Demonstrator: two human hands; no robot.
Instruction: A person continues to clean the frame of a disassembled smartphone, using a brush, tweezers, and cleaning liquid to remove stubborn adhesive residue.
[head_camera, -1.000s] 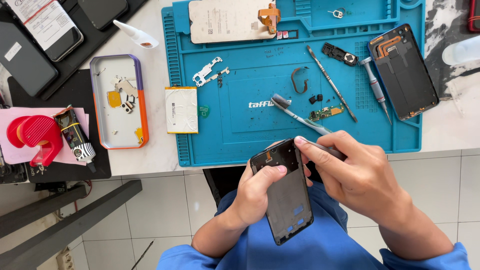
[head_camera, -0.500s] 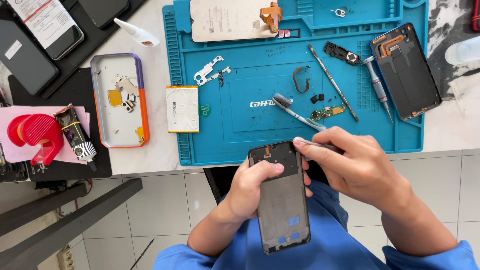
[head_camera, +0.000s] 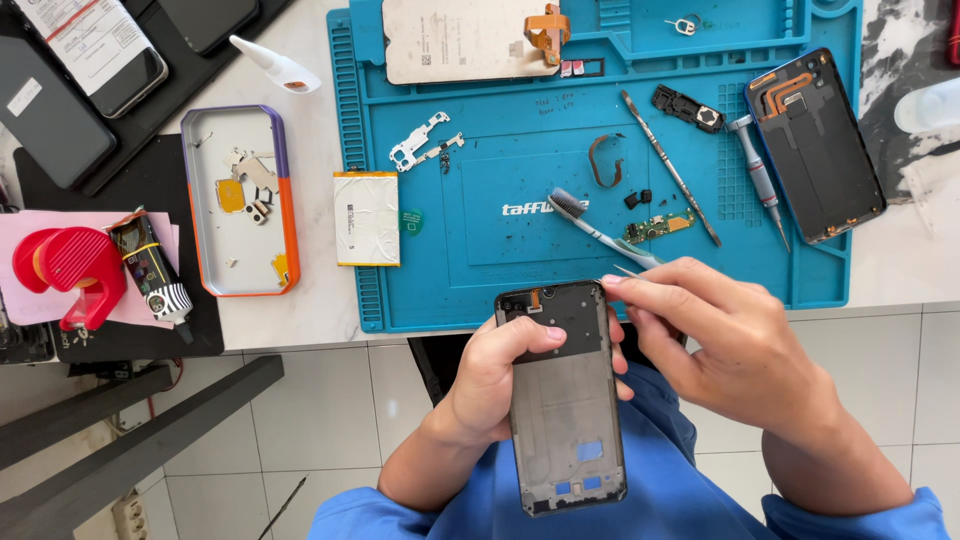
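1. The left hand (head_camera: 500, 375) grips a dark, stripped phone frame (head_camera: 565, 395), open side up, with the thumb laid across its upper part and the fingers wrapped behind it.
2. The frame is held upright just off the near edge of the blue silicone repair mat (head_camera: 480, 200), over the person's blue-clad lap.
3. The right hand (head_camera: 730, 350) sits at the frame's top right corner, its fingers pinched narrowly on a thin metal tool (head_camera: 628, 271) whose tip pokes out toward the mat.
4. On the mat, just beyond the frame, lie a toothbrush with a pale handle (head_camera: 598, 228) and a small green circuit board (head_camera: 660, 224).
5. Further back on the mat lie a long metal spudger (head_camera: 668, 166), a curved brown flex strip (head_camera: 598, 160) and a silver bracket (head_camera: 425, 142).
6. At the mat's right end rests a black phone back cover with an orange ribbon (head_camera: 815, 145), with a precision screwdriver (head_camera: 758, 175) beside it.
7. At the mat's far edge lies a beige display panel with an orange flex cable (head_camera: 460, 40).
8. Touching the mat's left edge is a flat white battery (head_camera: 366, 218); left of that, on the white counter (head_camera: 300, 320), lies a phone bumper case with purple and orange sides (head_camera: 288, 210) holding small parts.
9. Further left of the mat, a red tape dispenser (head_camera: 65, 270) and a black glue tube (head_camera: 150, 268) lie on a dark pad.
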